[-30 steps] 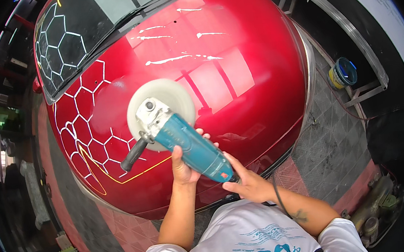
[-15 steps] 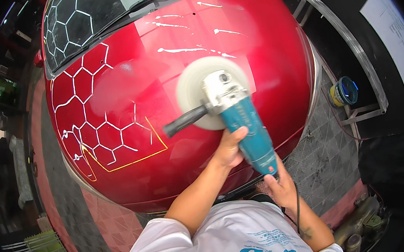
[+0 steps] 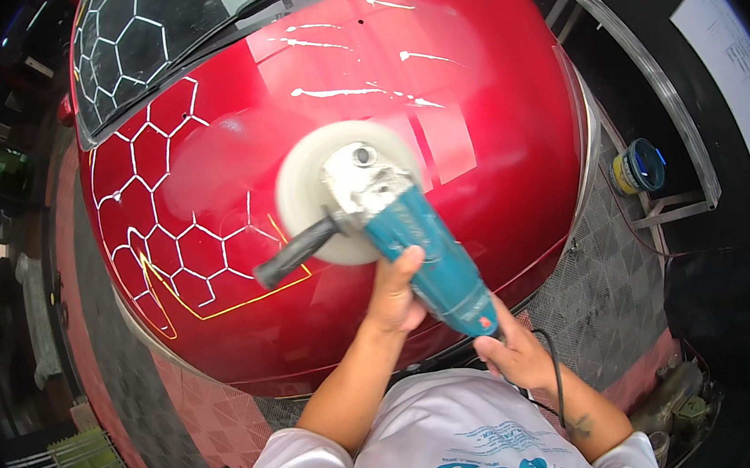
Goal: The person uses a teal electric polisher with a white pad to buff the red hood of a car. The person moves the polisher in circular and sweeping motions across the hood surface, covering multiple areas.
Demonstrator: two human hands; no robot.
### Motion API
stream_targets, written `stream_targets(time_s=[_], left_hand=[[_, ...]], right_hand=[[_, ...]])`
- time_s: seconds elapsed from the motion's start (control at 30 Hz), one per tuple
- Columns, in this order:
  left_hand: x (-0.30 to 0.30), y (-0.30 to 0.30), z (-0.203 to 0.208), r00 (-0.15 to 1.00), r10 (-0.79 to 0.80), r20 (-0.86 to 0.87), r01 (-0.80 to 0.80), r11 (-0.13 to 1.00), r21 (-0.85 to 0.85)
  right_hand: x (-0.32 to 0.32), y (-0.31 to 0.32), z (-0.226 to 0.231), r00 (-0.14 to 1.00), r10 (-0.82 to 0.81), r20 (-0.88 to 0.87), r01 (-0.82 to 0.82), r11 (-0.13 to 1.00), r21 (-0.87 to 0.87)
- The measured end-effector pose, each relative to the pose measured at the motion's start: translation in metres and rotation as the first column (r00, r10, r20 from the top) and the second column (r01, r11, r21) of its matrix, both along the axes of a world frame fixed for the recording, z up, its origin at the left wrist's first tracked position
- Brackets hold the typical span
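The left hand [image 3: 400, 293] clasps the teal rotary polisher [image 3: 424, 252] midway, the right hand [image 3: 517, 354] its tail [image 3: 477, 316], over the red hood [image 3: 501, 129]. Side handle [image 3: 299, 252] ungripped, it could twist, I reckon, and the pad [image 3: 305, 191] snag the yellow line [image 3: 205, 317].

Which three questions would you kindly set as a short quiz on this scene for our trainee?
1. True or false: the black side handle sticks out from the polisher toward the picture's left.

2. Choose one. The left hand holds the polisher by its: A) cable; B) side handle; C) blue body.

3. Fill in the blank: on the red hood, the white streaks lie on the side of the round pad nearer the ______.

Key: 1. True. 2. C. 3. Windshield.
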State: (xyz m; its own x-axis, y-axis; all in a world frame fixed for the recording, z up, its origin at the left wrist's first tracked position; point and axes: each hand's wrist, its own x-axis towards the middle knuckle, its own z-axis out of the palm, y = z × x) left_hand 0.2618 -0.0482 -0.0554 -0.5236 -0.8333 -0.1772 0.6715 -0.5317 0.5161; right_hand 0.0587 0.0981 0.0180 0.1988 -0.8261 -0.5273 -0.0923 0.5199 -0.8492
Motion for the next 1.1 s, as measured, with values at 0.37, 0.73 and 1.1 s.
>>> stream_targets(time_s=[0.37,0.73,1.1], left_hand=[[0.047,0.002,0.001,0.995,0.082,0.058,-0.081,0.997,-0.013],[-0.024,0.017,-0.012,0.988,-0.139,-0.063,0.141,0.99,0.029],[-0.02,0.082,-0.007,0.994,-0.111,0.009,0.109,0.986,0.125]], right_hand=[[0.013,-0.024,-0.011,0.973,0.193,-0.131,-0.213,0.962,-0.168],[-0.038,0.015,0.011,0.949,0.006,-0.316,-0.08,0.972,-0.221],[-0.047,0.073,0.018,0.945,0.067,-0.319,-0.127,0.977,-0.17]])
